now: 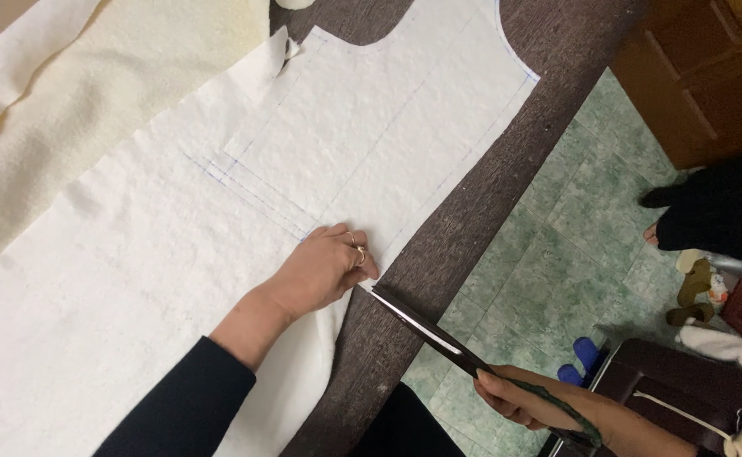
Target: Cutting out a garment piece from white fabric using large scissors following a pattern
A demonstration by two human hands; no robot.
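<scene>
i see no packages, labels, signs or screens anywhere in my view (nothing boxed, tagged, posted or lit up).
</scene>
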